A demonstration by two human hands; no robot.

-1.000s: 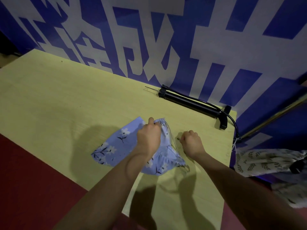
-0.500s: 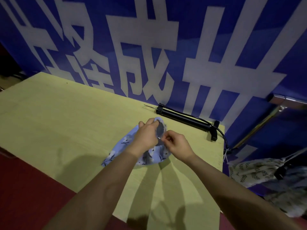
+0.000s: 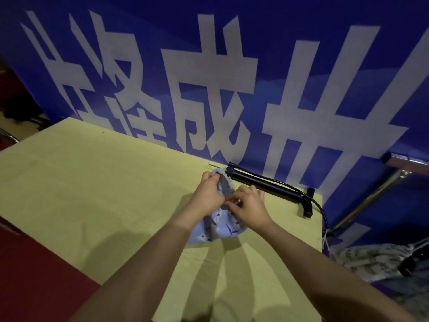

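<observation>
Nearest the camera, two bare forearms reach forward over the near edge of the pale yellow desk (image 3: 92, 194), with dark red floor (image 3: 34, 275) below it on the left. They meet at a light-blue floral pouch (image 3: 220, 227), which lies right of the desk's middle, well in from the near edge.

The pouch's long axis runs near to far, leaning slightly right. Its rounded, fuller end rests on the desk toward the person; its gathered, narrow end is raised and points away toward the wall.

The left hand (image 3: 206, 196) grips that far end, its fingers (image 3: 210, 182) curled round the bunched cloth. The right hand (image 3: 249, 209) sits just beside it, touching it, with fingers (image 3: 234, 205) clenched in a pinch at the pouch's middle. Whether they hold cloth or a cord there cannot be told.

Just beyond the hands a black pump (image 3: 267, 187) lies along the desk's back edge, nearly touching the pouch's raised tip. Its thin hose (image 3: 320, 205) curves off the right end of the desk. Right of the desk, lower down, lie pale patterned bags (image 3: 371, 261), and a metal rail (image 3: 371, 198) slants above them.

Farthest back hangs a blue banner (image 3: 209, 31) with large white characters.
</observation>
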